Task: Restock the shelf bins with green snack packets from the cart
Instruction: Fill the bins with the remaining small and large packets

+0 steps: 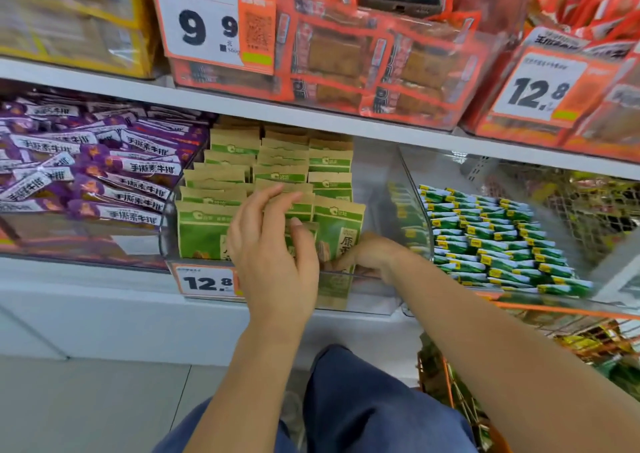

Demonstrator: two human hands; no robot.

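**Both hands in the green packet bin**

While I watched the head view, the left hand [273, 245] had loosely bent fingers resting on the upright green snack packets [221, 189] in the clear bin [166, 245]. Just right of it, the right hand [367, 255] reached low into the bin front, pinching a packet's lower edge. Farther right lay small green packets [491, 241].
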